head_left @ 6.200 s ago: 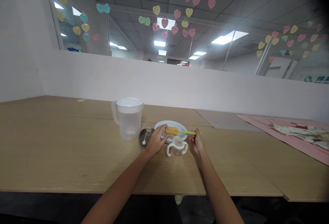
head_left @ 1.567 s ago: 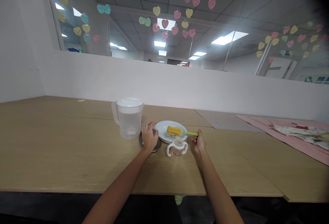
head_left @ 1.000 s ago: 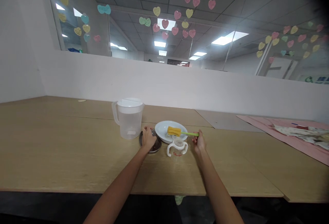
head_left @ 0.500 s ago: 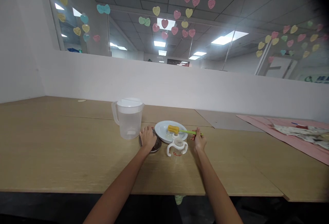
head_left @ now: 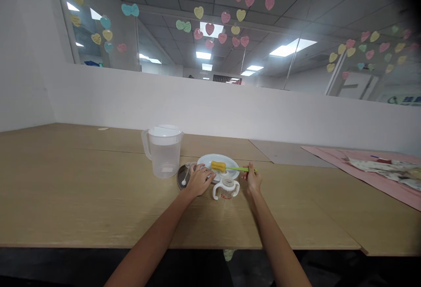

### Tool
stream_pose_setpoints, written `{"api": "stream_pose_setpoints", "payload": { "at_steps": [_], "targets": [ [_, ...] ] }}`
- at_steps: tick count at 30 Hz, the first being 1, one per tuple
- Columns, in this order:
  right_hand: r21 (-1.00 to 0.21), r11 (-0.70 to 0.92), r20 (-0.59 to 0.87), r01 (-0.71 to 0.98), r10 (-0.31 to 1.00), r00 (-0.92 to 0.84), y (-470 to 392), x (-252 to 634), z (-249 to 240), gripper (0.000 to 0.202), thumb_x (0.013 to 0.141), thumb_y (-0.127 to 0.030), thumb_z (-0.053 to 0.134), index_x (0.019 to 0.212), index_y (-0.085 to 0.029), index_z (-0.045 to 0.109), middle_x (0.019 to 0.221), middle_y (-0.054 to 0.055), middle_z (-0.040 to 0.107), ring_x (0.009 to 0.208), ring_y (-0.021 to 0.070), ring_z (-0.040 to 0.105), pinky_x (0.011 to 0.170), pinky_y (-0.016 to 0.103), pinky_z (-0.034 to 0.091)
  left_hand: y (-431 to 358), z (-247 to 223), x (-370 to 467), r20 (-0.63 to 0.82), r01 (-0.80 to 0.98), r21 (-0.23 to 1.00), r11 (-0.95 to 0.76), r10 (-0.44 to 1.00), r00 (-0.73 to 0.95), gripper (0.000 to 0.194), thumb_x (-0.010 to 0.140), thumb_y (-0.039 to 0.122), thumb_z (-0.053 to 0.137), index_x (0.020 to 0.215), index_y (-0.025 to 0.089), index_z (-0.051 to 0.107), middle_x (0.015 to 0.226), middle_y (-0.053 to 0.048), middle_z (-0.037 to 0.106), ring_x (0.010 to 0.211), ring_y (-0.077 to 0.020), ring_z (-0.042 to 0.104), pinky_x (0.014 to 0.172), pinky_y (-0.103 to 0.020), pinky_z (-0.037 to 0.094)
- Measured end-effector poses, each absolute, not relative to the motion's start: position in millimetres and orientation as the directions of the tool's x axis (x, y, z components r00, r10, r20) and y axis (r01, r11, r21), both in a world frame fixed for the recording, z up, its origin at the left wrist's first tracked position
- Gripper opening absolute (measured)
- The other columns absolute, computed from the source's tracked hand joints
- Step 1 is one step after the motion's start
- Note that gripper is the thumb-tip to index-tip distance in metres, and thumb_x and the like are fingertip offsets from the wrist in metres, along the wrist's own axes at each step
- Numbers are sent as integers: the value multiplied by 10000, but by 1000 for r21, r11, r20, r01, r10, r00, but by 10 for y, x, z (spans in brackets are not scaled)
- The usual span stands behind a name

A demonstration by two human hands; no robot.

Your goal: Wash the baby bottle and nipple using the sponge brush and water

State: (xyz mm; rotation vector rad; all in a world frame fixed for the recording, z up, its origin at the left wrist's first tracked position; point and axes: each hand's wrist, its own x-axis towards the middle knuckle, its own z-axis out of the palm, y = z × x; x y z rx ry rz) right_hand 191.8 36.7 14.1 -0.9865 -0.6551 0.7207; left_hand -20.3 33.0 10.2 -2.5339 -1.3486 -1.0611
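Observation:
My right hand (head_left: 253,179) is closed round the green handle of a brush (head_left: 219,166), whose yellow sponge head lies over a white plate (head_left: 205,160). My left hand (head_left: 198,181), fingers apart, is above the right side of a dark round dish (head_left: 180,177), near the plate. A small clear part with a thin tube and white tip (head_left: 183,182) rests in that dish. In front of the plate stands a clear cup with two white handles (head_left: 226,189). A white ring-shaped piece (head_left: 224,174) is at the plate's front edge, just behind the cup.
A lidded clear pitcher (head_left: 165,155) stands behind and left of the dish. A pink cloth (head_left: 371,177) with crumpled items lies at the far right of the wooden table (head_left: 98,195). Behind the table is a white wall with windows above.
My left hand has moved right from over the dark dish, uncovering the clear part and tube. The brush head has shifted slightly left on the plate.

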Motion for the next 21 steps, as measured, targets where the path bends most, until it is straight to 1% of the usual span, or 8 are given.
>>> {"api": "stream_pose_setpoints", "payload": {
  "at_steps": [3, 7, 13, 16, 21],
  "targets": [
    [-908, 361, 166, -213, 777, 608, 383, 1930, 118, 469, 643, -594, 574, 610, -126, 575, 349, -67, 420, 310, 48, 378, 343, 177, 334, 332, 110, -201, 577, 761, 250, -598, 723, 379, 315, 876, 373, 361, 926, 267, 653, 987, -21, 652, 1117, -238, 416, 977, -502, 173],
    [-910, 358, 167, -207, 777, 607, 390, 1934, 109, 455, 656, -581, 572, 610, -129, 576, 339, -69, 410, 308, 48, 373, 337, 175, 327, 328, 133, -192, 589, 758, 251, -602, 717, 374, 323, 869, 396, 368, 912, 271, 663, 942, -33, 668, 1097, -248, 445, 970, -517, 180],
    [-903, 349, 146, -251, 799, 584, 383, 1924, 125, 435, 660, -562, 584, 580, -136, 554, 349, -73, 410, 302, 40, 350, 331, 178, 327, 317, 144, -176, 595, 783, 195, -591, 706, 384, 360, 876, 411, 341, 951, 247, 652, 952, -58, 666, 1090, -255, 457, 967, -522, 173],
    [-901, 344, 138, -265, 806, 576, 389, 1935, 117, 435, 658, -564, 586, 585, -136, 553, 353, -77, 406, 301, 37, 342, 331, 178, 332, 315, 138, -174, 588, 790, 182, -586, 708, 390, 363, 881, 415, 325, 964, 263, 644, 965, -48, 666, 1111, -265, 448, 964, -535, 163],
    [-905, 330, 132, -270, 819, 559, 399, 1955, 104, 431, 660, -563, 586, 597, -138, 549, 353, -79, 400, 298, 37, 337, 327, 175, 330, 328, 123, -173, 590, 773, 196, -603, 702, 399, 347, 886, 396, 327, 950, 278, 647, 970, -33, 666, 1108, -265, 455, 959, -533, 170]
  ]
}}
